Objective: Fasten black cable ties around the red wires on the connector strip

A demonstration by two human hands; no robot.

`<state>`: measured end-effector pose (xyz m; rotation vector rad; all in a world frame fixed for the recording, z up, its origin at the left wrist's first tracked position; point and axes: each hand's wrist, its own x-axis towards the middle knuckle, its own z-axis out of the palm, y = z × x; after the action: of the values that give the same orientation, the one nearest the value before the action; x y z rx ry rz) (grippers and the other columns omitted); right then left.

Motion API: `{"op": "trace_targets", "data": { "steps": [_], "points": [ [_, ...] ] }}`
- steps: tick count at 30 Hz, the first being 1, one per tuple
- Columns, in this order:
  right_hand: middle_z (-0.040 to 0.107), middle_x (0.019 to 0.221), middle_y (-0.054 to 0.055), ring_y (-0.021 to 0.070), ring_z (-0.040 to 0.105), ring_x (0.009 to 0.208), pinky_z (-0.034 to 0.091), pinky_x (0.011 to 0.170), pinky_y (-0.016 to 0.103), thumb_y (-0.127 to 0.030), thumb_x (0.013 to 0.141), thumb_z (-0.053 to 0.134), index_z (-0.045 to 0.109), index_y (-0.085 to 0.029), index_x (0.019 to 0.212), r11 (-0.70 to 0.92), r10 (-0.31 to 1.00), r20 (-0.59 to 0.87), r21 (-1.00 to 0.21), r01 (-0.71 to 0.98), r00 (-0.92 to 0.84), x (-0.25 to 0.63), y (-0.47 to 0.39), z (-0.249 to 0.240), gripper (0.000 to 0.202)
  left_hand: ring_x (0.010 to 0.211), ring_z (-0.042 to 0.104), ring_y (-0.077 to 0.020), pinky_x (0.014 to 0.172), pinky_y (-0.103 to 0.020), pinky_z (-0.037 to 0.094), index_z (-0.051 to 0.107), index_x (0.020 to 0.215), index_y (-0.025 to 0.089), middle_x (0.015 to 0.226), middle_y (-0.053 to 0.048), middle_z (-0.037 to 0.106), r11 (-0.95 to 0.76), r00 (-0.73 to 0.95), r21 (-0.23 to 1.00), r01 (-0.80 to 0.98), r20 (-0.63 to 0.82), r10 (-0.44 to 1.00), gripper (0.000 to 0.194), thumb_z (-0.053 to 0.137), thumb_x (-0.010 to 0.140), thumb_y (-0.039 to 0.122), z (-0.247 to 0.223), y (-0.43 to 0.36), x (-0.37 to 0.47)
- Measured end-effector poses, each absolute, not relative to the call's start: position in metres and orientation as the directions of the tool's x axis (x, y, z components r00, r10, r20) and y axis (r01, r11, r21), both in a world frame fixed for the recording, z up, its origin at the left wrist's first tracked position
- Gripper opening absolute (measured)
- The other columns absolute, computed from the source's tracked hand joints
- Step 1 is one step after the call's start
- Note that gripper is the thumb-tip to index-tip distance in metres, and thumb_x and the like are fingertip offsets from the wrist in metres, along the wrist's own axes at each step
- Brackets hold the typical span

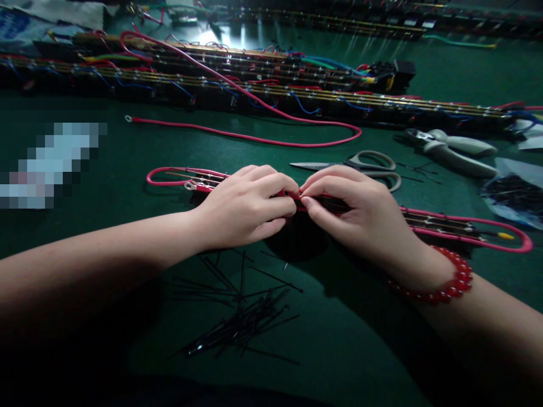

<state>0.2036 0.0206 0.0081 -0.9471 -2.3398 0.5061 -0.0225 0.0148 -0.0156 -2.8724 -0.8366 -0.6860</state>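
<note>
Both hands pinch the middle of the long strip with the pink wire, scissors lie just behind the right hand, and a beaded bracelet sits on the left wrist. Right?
Not quite: the red beaded bracelet is on the right wrist, as the head view shows. The rest holds: left hand and right hand pinch the strip with the pink wire at its middle, scissors just behind.

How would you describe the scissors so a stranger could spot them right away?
On the green table, look just beyond the right hand. The scissors lie flat there, blades pointing left, closed. Unlike the pliers farther right, they have two grey loop handles and long thin blades.
</note>
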Motion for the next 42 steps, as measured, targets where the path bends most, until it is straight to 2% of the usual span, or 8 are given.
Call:
{"op": "trace_targets", "data": {
  "steps": [3,7,18,26,35,42],
  "points": [
    [0.073,0.094,0.007,0.0230,0.068,0.090,0.058,0.080,0.040,-0.017,0.091,0.062,0.069,-0.022,0.085,0.672,0.728,0.347,-0.532,0.515,-0.592,0.2045,0.0216,0.0082,0.011,0.107,0.058,-0.0235,0.091,-0.040,0.049,0.070,0.104,0.024,0.122,-0.007,0.064,-0.851,0.772,0.021,0.524,0.410,0.486,0.019,0.055,0.094,0.018,-0.0152,0.0148,-0.0235],
    [0.073,0.092,0.008,0.0226,0.068,0.089,0.057,0.079,0.039,-0.016,0.092,0.061,0.069,-0.021,0.085,0.675,0.729,0.354,-0.512,0.531,-0.586,0.2038,0.0216,0.0074,0.012,0.113,0.055,-0.0262,0.093,-0.044,0.047,0.071,0.101,0.028,0.129,-0.006,0.060,-0.865,0.803,0.010,0.501,0.368,0.469,0.017,0.059,0.092,0.021,-0.0136,0.0139,-0.0243],
    [0.074,0.092,0.007,0.0233,0.069,0.088,0.058,0.078,0.039,-0.017,0.090,0.063,0.068,-0.023,0.084,0.663,0.743,0.361,-0.514,0.544,-0.565,0.2032,0.0220,0.0078,0.010,0.119,0.051,-0.0306,0.096,-0.046,0.050,0.065,0.104,0.019,0.136,-0.012,0.053,-0.878,0.843,0.002,0.479,0.276,0.461,0.030,0.057,0.076,0.012,-0.0082,0.0120,-0.0243],
    [0.074,0.090,0.006,0.0235,0.069,0.086,0.058,0.077,0.040,-0.018,0.091,0.062,0.069,-0.023,0.084,0.662,0.742,0.353,-0.522,0.539,-0.570,0.2028,0.0229,0.0078,0.011,0.113,0.053,-0.0272,0.094,-0.043,0.051,0.067,0.098,0.020,0.126,-0.010,0.059,-0.869,0.825,-0.025,0.494,0.327,0.460,0.014,0.055,0.090,0.017,-0.0133,0.0133,-0.0233],
    [0.074,0.092,0.007,0.0225,0.069,0.089,0.058,0.079,0.038,-0.017,0.089,0.063,0.071,-0.021,0.087,0.681,0.722,0.367,-0.522,0.513,-0.586,0.2037,0.0222,0.0057,0.009,0.104,0.059,-0.0207,0.091,-0.036,0.050,0.076,0.098,0.026,0.110,-0.006,0.069,-0.856,0.739,0.168,0.488,0.441,0.509,0.022,0.055,0.101,0.027,-0.0137,0.0147,-0.0240],
    [0.075,0.094,0.007,0.0237,0.069,0.092,0.058,0.082,0.040,-0.019,0.090,0.063,0.072,-0.023,0.088,0.690,0.716,0.374,-0.510,0.514,-0.589,0.2041,0.0206,0.0058,0.010,0.101,0.059,-0.0205,0.089,-0.036,0.050,0.077,0.096,0.024,0.110,-0.007,0.069,-0.840,0.721,0.191,0.509,0.439,0.536,0.026,0.053,0.102,0.032,-0.0132,0.0146,-0.0224]
  ]
}}
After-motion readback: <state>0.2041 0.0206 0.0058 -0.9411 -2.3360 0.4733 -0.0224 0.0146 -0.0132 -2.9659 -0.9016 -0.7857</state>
